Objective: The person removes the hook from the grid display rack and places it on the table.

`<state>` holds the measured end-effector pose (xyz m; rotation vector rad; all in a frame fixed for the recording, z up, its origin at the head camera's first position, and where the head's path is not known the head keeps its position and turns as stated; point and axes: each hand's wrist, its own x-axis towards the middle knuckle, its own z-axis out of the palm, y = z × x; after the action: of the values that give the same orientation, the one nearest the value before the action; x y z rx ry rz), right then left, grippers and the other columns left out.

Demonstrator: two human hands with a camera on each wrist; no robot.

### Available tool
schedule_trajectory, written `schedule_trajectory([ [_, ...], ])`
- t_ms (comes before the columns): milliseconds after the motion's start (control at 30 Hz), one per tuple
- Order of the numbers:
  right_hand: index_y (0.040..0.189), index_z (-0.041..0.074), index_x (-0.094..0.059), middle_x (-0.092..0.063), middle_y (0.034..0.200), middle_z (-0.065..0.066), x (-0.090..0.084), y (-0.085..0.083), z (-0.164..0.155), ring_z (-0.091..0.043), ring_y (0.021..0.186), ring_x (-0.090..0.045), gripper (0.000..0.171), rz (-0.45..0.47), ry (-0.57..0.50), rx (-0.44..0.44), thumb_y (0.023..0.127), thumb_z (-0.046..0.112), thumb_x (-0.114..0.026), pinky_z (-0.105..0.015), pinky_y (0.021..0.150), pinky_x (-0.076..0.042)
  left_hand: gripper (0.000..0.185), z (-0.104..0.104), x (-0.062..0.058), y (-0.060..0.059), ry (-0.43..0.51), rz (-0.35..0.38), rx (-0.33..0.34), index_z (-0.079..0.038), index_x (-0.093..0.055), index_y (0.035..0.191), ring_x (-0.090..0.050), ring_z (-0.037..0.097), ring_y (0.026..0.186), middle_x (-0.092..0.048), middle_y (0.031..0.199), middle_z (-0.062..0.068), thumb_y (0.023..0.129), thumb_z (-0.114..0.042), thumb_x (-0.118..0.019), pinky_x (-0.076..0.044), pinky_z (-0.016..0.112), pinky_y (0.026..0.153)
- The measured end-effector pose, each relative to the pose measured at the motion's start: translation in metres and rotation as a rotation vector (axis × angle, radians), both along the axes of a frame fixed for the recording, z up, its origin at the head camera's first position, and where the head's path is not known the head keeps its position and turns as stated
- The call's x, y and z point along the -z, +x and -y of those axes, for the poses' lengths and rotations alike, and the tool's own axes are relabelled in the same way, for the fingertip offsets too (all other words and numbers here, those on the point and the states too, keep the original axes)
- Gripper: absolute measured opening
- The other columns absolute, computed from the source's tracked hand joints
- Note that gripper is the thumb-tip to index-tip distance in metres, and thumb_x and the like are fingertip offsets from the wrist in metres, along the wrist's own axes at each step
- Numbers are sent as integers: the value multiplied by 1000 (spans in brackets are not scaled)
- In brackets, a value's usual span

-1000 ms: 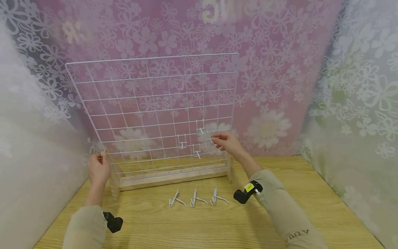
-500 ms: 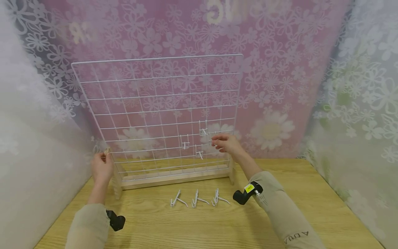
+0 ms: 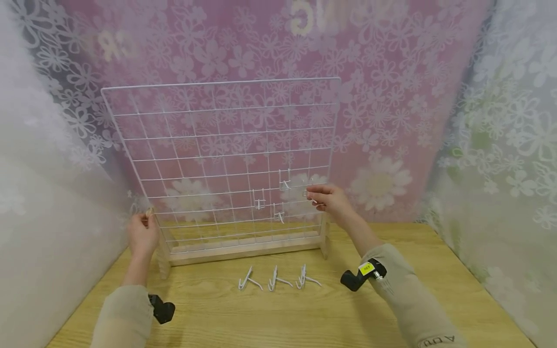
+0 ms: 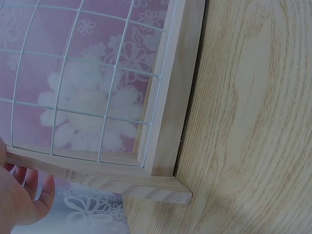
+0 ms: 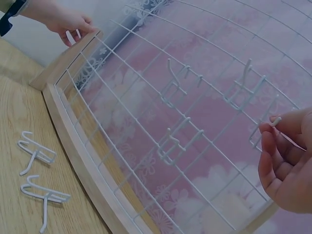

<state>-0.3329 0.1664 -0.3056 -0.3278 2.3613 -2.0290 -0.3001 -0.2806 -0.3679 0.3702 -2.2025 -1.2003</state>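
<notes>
A white wire grid panel (image 3: 221, 83) stands upright in a pale wooden base (image 3: 245, 252). My left hand (image 3: 143, 238) grips the stand's wooden side post (image 4: 92, 179) at the left edge of the grid. At the lower right of the panel, my right hand (image 3: 334, 204) pinches a white wire hook (image 5: 276, 122) by its prong, its backing right at the grid wires. Three similar hooks hang close by on the grid: an upper one (image 3: 285, 185), a left one (image 3: 259, 203) and a lower one (image 3: 279, 216).
Three loose white hooks lie in a row on the wood-grain table (image 3: 243, 319) before the stand: left (image 3: 249, 279), middle (image 3: 273, 279) and right (image 3: 302, 279). A pink floral backdrop (image 3: 383, 121) rises behind the grid, and pale floral walls flank both sides.
My right hand has shifted a little to the right along the grid, still with the hook. The left hand keeps its hold on the post. The head view has turned slightly.
</notes>
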Motion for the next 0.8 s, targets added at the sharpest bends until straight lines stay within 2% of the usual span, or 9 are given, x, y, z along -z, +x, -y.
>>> schedule_trajectory([
  [333, 109, -13, -51, -63, 84, 5, 7, 14, -21, -11, 78, -56, 25, -55, 21, -55, 90, 3, -55, -26, 68, -46, 35, 0, 3, 1, 0, 12, -11, 14, -42, 116, -47, 43, 99, -48, 107, 30, 98, -16, -36, -36, 52, 87],
  [600, 104, -10, -55, -64, 85, 4, 19, 22, -40, -10, 77, -57, 23, -95, 70, -82, 88, 5, -60, -25, 67, -47, 36, 0, 2, 0, -8, 10, -2, 14, -42, 116, -47, 43, 99, -48, 107, 30, 98, -16, -36, -36, 53, 86],
  [800, 103, -12, -55, -63, 83, 2, 34, 27, -58, -8, 74, -57, 24, -85, 121, -52, 87, 5, -62, -25, 67, -47, 34, -1, 0, 0, -3, 3, 2, 14, -42, 115, -46, 43, 98, -47, 105, 30, 98, -14, -36, -36, 52, 85],
])
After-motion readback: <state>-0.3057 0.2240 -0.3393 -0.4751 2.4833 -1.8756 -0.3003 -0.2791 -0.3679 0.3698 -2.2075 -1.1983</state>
